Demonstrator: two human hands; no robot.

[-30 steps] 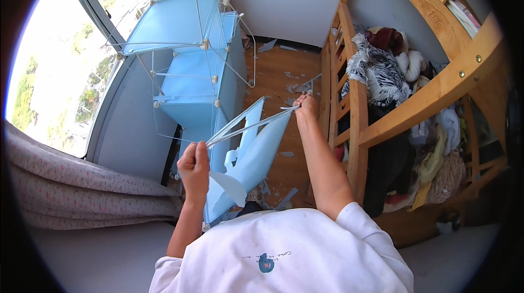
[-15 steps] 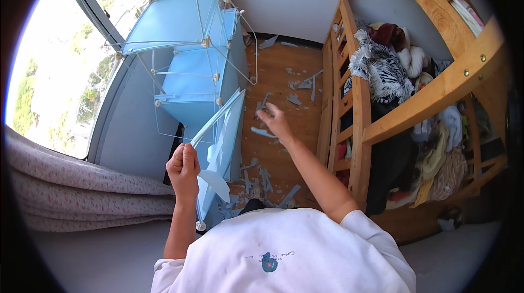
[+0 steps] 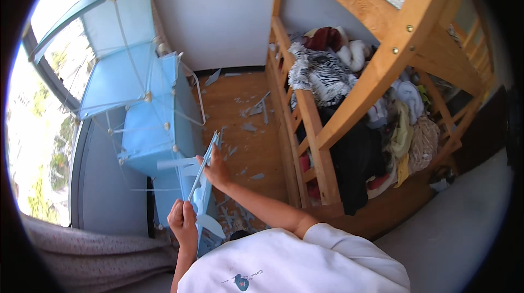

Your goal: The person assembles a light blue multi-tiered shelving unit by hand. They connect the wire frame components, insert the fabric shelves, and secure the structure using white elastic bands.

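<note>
A light-blue plastic panel with a thin rod edge (image 3: 200, 180) slants up between my hands, torn film hanging from it. My left hand (image 3: 183, 217) is closed in a fist around the edge's lower end. Farther up, my right hand (image 3: 216, 169) pinches the same edge near its upper tip. A pale curved flap of film (image 3: 210, 226) droops beside my left wrist. Just beyond my hands stands a blue panelled rack (image 3: 144, 135) of thin rods and round white connectors, some of its cells bare frame. Where the panel's bottom joins the rack cannot be made out.
Torn blue-grey scraps (image 3: 249, 127) litter the wooden floor (image 3: 226, 93). On the right is a wooden bunk bed (image 3: 314, 140) with heaped clothes and blankets (image 3: 327, 77). A bright window (image 3: 41, 145) and a patterned curtain (image 3: 98, 249) flank the rack on the left.
My right hand, earlier apart with fingers spread, has come left onto the panel's edge. My left hand keeps its grip. The whole view has turned, shifting the rack and bed leftward.
</note>
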